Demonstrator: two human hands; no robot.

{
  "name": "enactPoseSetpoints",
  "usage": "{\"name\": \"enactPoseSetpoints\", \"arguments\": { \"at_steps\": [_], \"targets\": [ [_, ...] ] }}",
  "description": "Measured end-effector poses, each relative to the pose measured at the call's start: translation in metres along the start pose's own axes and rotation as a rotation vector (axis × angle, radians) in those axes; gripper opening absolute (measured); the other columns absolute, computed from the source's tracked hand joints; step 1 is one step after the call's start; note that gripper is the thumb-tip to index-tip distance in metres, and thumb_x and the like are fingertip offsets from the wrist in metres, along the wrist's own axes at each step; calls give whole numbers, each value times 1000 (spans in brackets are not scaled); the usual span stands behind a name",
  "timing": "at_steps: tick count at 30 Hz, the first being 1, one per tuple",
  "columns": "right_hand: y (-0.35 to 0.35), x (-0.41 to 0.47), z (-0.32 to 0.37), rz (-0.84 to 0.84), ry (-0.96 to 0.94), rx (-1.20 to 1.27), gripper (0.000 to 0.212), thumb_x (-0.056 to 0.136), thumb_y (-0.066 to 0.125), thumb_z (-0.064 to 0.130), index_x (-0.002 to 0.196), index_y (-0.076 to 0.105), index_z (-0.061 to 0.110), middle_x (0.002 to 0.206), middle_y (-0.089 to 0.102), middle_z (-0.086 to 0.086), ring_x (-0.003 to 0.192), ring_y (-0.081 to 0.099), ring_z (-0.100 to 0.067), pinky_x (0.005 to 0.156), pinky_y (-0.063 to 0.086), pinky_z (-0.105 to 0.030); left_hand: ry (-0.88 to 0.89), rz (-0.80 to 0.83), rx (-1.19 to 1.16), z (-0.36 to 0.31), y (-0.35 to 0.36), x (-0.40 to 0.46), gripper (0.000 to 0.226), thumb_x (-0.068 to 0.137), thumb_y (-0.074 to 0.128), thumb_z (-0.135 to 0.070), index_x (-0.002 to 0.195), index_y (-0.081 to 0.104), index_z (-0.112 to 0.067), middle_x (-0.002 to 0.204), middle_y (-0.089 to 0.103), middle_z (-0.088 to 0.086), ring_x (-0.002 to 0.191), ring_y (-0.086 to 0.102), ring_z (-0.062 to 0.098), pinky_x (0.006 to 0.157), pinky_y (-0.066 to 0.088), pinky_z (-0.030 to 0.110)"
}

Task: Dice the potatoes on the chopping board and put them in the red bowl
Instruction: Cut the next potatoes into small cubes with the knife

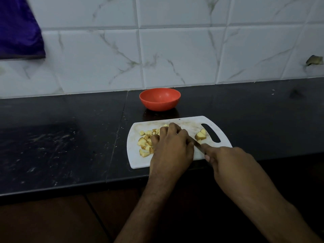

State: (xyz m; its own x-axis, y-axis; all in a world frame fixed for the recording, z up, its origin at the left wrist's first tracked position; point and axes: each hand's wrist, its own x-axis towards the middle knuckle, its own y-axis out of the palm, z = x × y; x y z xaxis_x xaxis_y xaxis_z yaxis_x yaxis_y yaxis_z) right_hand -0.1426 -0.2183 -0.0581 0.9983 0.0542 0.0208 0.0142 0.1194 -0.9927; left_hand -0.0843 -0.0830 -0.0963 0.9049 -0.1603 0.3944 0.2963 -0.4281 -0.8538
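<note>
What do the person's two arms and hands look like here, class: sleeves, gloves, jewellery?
Both forearms are bare, with no sleeves in view. The left hand and right hand wear no gloves, and no rings, watch or bracelets show. Fine hair shows on the forearms.

left hand (pixel 172 146) over potato dice (pixel 145 142), right hand (pixel 226 161) gripping knife (pixel 197 145); red bowl (pixel 159 99) behind — empty

I am in a home kitchen. In front of me is a long black stone bench (pixel 70 137), and behind it a wall of white tiles (pixel 175 50) with gray marble lines. A white chopping board (pixel 175 123) with cut potato bits (pixel 145 142) lies near me on the bench. A red bowl (pixel 159 99) sits behind it by the wall. A purple cloth (pixel 17 28) hangs far left.
</note>
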Motion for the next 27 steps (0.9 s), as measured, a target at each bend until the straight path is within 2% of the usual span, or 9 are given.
{"name": "enactPoseSetpoints", "arguments": {
  "at_steps": [2, 6, 9, 12, 14, 17, 23, 25, 27],
  "targets": [
    [4, -8, -4, -56, 0, 3, 55, 102, 48, 30, 152, 26, 40, 119, 61, 4, 108, 61, -16, 88, 53, -29, -30, -18, 6, -1, 0, 0, 22, 99, 48, -41, 109, 59, -25, 126, 44, -4, 119, 37, 15, 105, 29, 43],
    [9, -25, -10, -258, -33, 157, 36, 103, 37, 38, 138, 46, 46, 92, 66, 11, 86, 63, -5, 76, 55, -26, -57, -66, -41, -1, 1, -1, 24, 95, 51, -35, 116, 49, -26, 122, 45, -5, 115, 39, 15, 104, 31, 42],
    [6, -24, -13, -306, -39, 219, 40, 103, 36, 40, 141, 43, 49, 93, 66, 15, 87, 63, -2, 75, 52, -21, 29, -50, -86, -2, 0, -3, 50, 91, 52, -38, 138, 35, -33, 140, 39, -5, 129, 33, 16, 108, 28, 46],
    [2, -23, -15, -312, -67, 212, 39, 102, 35, 43, 139, 40, 55, 91, 64, 15, 83, 62, -2, 70, 51, -22, 208, 33, -98, -3, -6, -7, 67, 88, 57, -39, 146, 24, -50, 158, 16, -6, 144, 15, 19, 111, 20, 51],
    [0, -24, -13, -271, -68, 182, 38, 102, 33, 46, 138, 35, 59, 93, 62, 14, 84, 60, -4, 70, 50, -22, 285, 68, -51, -1, -6, -7, 60, 88, 57, -35, 139, 35, -57, 163, 4, -9, 147, 5, 22, 109, 18, 52],
    [-2, -23, -13, -242, -75, 148, 41, 103, 30, 49, 141, 28, 63, 100, 61, 15, 87, 57, -2, 69, 45, -18, 288, 92, -42, 3, -5, -5, 33, 89, 56, -35, 119, 56, -49, 161, 9, -10, 147, 3, 21, 109, 18, 53],
    [-11, -25, -22, -182, -68, 130, 43, 104, 32, 47, 144, 26, 61, 117, 58, 19, 108, 56, -2, 78, 44, -17, 100, 64, -64, 1, -2, -1, 21, 94, 54, -39, 115, 57, -41, 148, 29, -4, 140, 16, 17, 111, 20, 48],
    [-13, -28, -25, -187, -59, 129, 42, 103, 32, 49, 142, 29, 62, 117, 58, 21, 107, 55, 2, 70, 38, -7, 14, 0, -52, 0, 0, -1, 20, 95, 53, -35, 114, 58, -35, 144, 33, -2, 139, 21, 17, 112, 21, 47],
    [-13, -30, -25, -182, -41, 127, 41, 103, 31, 49, 142, 29, 62, 118, 59, 21, 106, 55, 2, 61, 33, -6, -72, -55, -63, 1, 0, -1, 19, 96, 54, -29, 114, 57, -32, 142, 36, -2, 136, 25, 17, 113, 23, 45]
  ]
}}
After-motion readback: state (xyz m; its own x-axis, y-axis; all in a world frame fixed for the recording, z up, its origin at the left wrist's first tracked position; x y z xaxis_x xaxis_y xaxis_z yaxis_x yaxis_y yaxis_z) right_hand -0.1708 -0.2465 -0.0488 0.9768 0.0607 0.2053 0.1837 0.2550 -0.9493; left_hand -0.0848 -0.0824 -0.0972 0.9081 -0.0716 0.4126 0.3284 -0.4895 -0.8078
